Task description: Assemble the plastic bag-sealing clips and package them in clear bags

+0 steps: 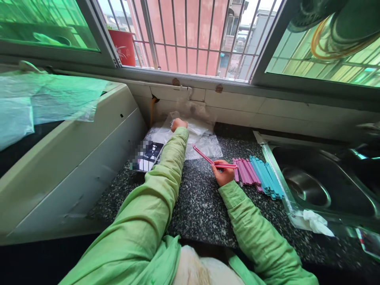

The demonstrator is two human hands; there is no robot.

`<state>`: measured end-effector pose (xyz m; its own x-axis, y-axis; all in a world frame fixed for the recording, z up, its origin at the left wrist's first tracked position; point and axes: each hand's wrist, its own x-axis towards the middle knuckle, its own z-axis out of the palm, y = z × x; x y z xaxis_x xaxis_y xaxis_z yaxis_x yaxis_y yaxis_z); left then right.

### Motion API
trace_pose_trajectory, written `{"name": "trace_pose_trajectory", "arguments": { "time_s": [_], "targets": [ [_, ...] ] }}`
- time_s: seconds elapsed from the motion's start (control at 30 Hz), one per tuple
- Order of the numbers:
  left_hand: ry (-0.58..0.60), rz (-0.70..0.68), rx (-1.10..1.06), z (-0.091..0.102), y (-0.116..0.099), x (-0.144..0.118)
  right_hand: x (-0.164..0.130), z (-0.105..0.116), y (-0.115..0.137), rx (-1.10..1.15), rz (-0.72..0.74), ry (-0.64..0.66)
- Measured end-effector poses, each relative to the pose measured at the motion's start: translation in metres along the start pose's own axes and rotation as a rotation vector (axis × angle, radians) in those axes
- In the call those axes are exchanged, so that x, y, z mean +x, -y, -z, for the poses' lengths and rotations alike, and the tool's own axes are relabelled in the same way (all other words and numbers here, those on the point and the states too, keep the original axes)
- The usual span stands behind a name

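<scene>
My left hand (179,124) reaches to the back of the counter, its fingers curled closed at the edge of a clear plastic bag (202,128); the fingertips are partly hidden. Several such bags lie spread and overlapping under it. In my right hand (223,174) is a thin pink bag sealing clip (203,154), opened into a V with one arm pointing toward the bags. Just right of that hand lies a pile of purple-pink clips (247,172), touching a pile of blue clips (267,178).
A phone (150,154) lies left of my left forearm. On the right is a steel sink (276,166) with a crumpled white tissue (317,222) on its near rim. A cream-sided appliance (74,174) borders the left. Behind the speckled counter (202,202) stands a tiled wall (231,103) beneath a barred window.
</scene>
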<state>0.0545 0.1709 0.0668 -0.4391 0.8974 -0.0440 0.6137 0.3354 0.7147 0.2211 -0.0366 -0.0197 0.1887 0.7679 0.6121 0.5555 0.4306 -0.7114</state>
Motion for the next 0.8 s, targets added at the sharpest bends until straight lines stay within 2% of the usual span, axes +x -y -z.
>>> {"name": "trace_pose_trajectory", "arguments": {
  "time_s": [0.13, 0.37, 0.57, 0.7, 0.8],
  "targets": [
    [-0.053, -0.016, 0.043, 0.01, -0.003, -0.003, -0.001, -0.002, 0.001, 0.033, 0.014, 0.011],
    [-0.003, -0.16, 0.058, 0.028, -0.005, -0.008, -0.002, -0.002, 0.005, 0.029, -0.009, -0.019],
    [0.117, -0.331, -0.011, 0.028, 0.01, -0.023, -0.001, -0.002, 0.005, 0.041, 0.028, -0.014],
    [0.193, -0.403, -0.114, 0.033, 0.021, -0.047, -0.002, -0.002, 0.004, 0.041, 0.049, -0.023],
    [0.292, -0.433, -0.248, 0.041, 0.031, -0.067, -0.003, 0.0, 0.007, 0.036, 0.046, -0.028]
  ]
}}
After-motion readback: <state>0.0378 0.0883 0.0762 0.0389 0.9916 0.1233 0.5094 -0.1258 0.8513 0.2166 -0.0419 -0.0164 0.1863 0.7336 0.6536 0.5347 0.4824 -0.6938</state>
